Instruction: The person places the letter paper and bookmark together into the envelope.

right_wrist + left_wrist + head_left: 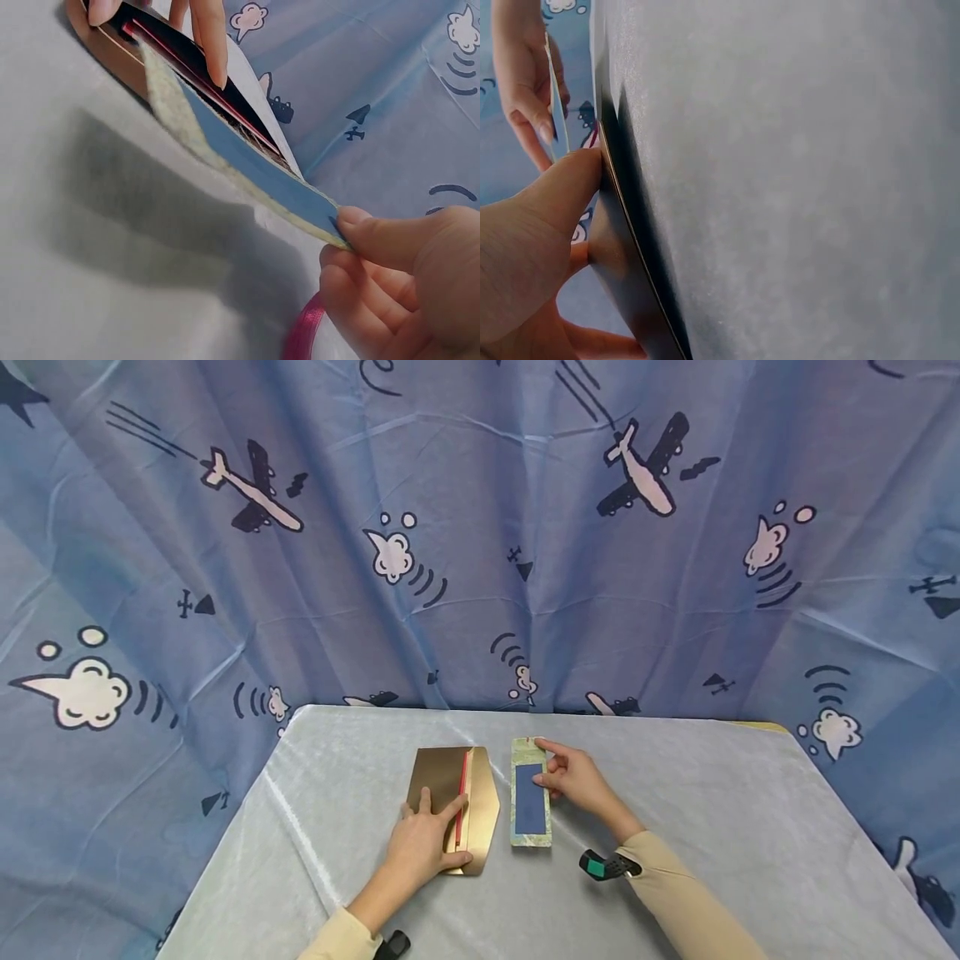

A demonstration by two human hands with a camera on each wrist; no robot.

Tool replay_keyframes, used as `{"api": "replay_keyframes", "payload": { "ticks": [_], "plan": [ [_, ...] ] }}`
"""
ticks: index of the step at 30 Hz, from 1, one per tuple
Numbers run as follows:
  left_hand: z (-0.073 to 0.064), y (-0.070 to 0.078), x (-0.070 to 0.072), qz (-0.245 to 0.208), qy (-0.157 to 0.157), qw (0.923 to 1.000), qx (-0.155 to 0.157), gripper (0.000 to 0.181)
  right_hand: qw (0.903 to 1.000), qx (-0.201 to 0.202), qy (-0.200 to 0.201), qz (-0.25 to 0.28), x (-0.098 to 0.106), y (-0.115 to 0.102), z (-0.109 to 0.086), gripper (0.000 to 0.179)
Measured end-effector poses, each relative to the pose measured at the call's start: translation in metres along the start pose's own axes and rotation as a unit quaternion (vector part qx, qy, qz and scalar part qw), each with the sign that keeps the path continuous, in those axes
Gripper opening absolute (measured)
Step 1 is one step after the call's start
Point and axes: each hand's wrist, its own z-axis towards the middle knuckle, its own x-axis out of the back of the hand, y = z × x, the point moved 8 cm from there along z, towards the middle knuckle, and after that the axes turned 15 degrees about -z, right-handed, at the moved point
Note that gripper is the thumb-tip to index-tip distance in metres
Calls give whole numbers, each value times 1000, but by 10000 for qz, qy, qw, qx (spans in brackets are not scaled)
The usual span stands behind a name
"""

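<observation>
A gold envelope [438, 768] lies on the table with its pointed flap folded out to the right and a red strip along its opening. My left hand [420, 843] rests on it with fingers spread; the thumb touches its near edge in the left wrist view. Just to the right, my right hand [576, 781] pinches a bookmark [531, 802] between thumb and fingers. This bookmark is a long card with a blue panel and a pale green patterned border. In the right wrist view it is tilted above the table, overlapping the envelope's dark opening.
A pale grey cloth covers the table [675, 793]. Behind it hangs a blue curtain [465, 635] printed with planes and clouds. A pink ribbon [304, 330] shows below my right hand in the right wrist view. Each wrist wears a dark band [609, 865].
</observation>
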Motion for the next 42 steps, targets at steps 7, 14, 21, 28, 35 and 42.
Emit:
{"api": "replay_keyframes", "payload": {
  "ticks": [7,14,21,28,35,42],
  "plan": [
    [1,0,-1,21,37,10000,-13,89,9995,211,133,193,-6,-8,8,69],
    [1,0,-2,41,33,10000,-7,89,9997,163,128,142,-15,-13,14,69],
    [1,0,-1,64,0,10000,14,89,9999,57,48,95,-26,-20,19,69],
    [1,-1,-2,41,-40,10000,52,90,10000,-49,69,3,-37,-25,24,67],
    [1,-1,-2,49,-57,10000,57,89,10000,-10,20,97,-48,-27,27,68],
    [2,-2,-3,54,-106,9999,94,92,9999,32,52,144,-58,-27,30,67]
  ]
}}
